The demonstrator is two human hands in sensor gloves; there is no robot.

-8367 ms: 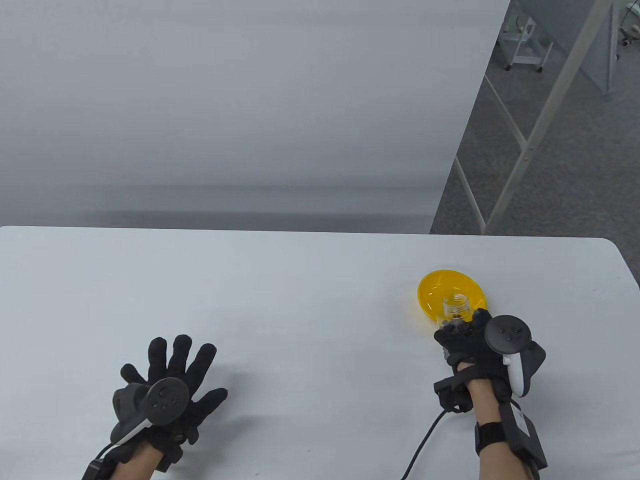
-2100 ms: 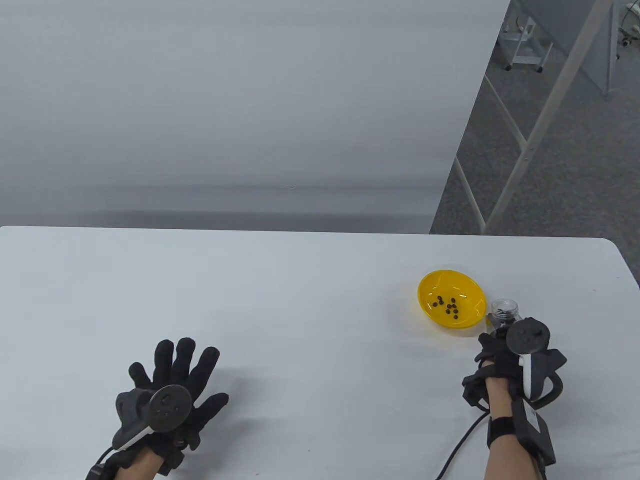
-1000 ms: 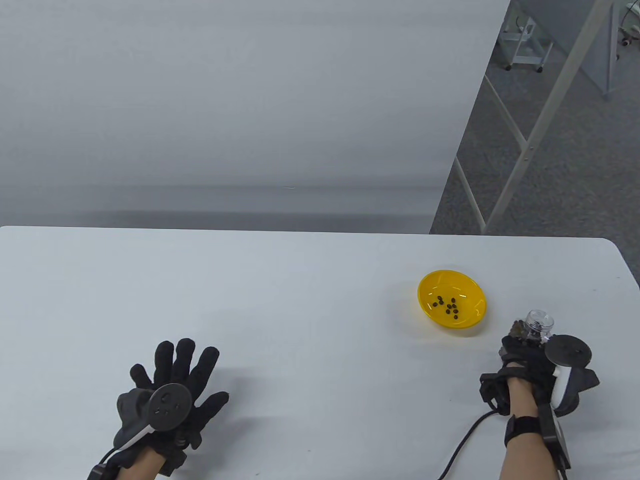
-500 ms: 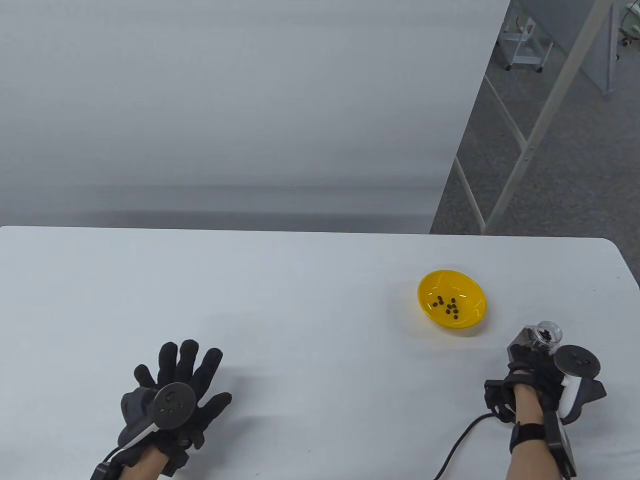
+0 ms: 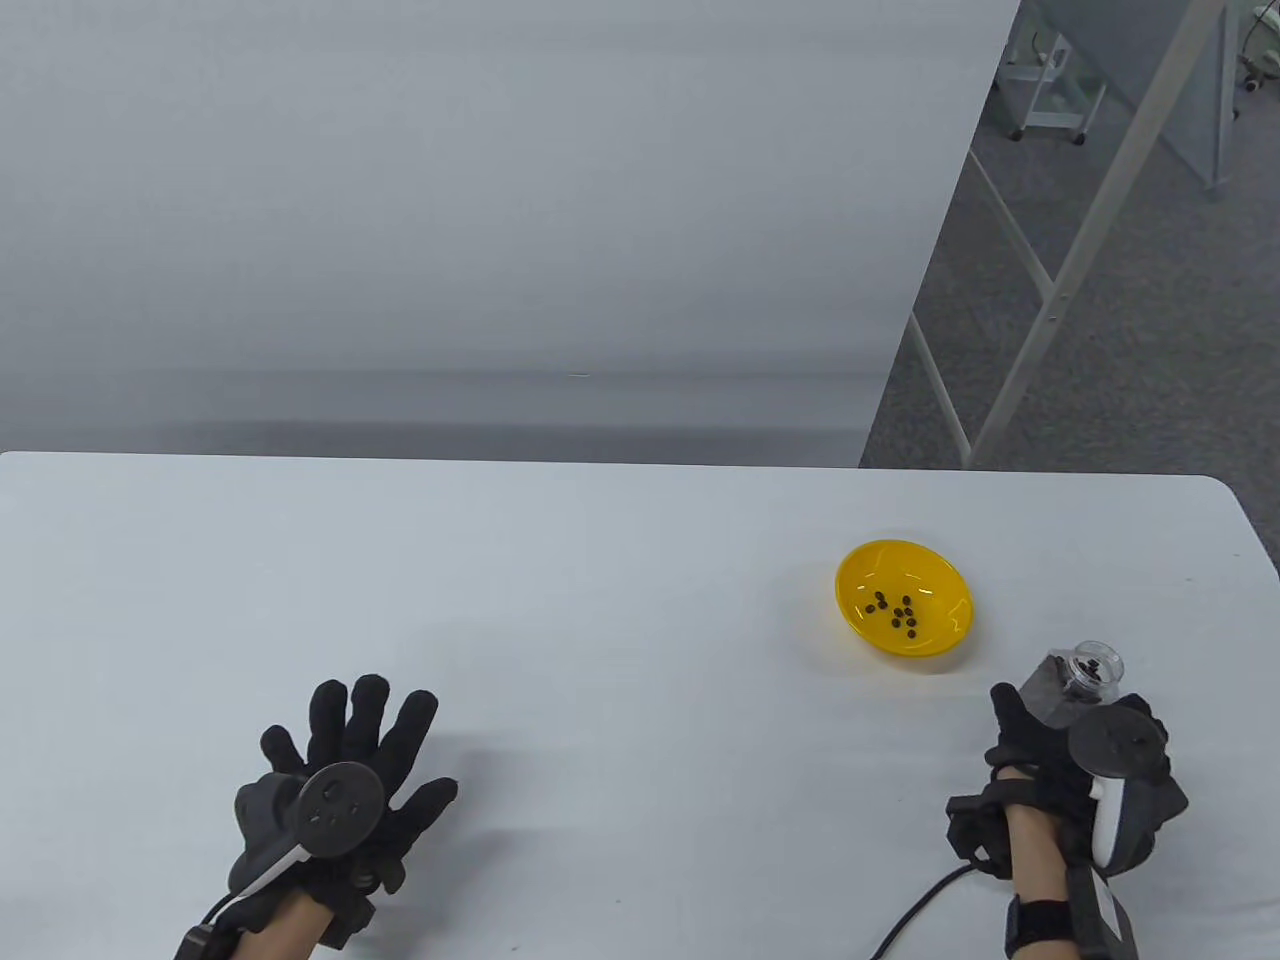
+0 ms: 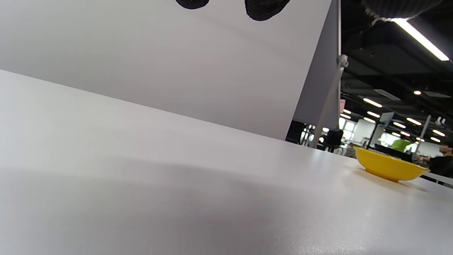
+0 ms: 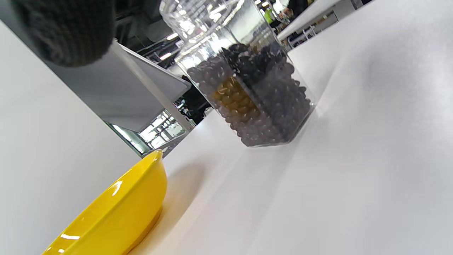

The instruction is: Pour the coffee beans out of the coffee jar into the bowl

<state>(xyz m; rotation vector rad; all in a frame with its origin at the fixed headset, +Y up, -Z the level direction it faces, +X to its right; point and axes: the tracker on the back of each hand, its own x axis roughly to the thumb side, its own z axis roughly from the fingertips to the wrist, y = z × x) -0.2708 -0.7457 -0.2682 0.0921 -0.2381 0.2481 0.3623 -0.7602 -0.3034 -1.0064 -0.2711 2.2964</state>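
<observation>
Just beyond right grip [image 5: 1060,760], coffee jar [image 5: 1075,685] upright, grip loosened, bowl [image 5: 945,630] near

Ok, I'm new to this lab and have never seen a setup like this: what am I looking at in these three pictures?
There is no robot here, just two human hands in black sensor gloves, each with a tracker strapped on its back. The big picture looks down at the white table. The other two come from cameras on the left and right wrists.

The left hand lies flat with its fingers spread and holds nothing. On the table stand a yellow bowl with a few coffee beans in it, and a clear, open coffee jar, upright and largely full of beans.

The right hand sits just behind the jar. Its wrist view shows no fingers on the jar, so nothing seems to be held.
</observation>
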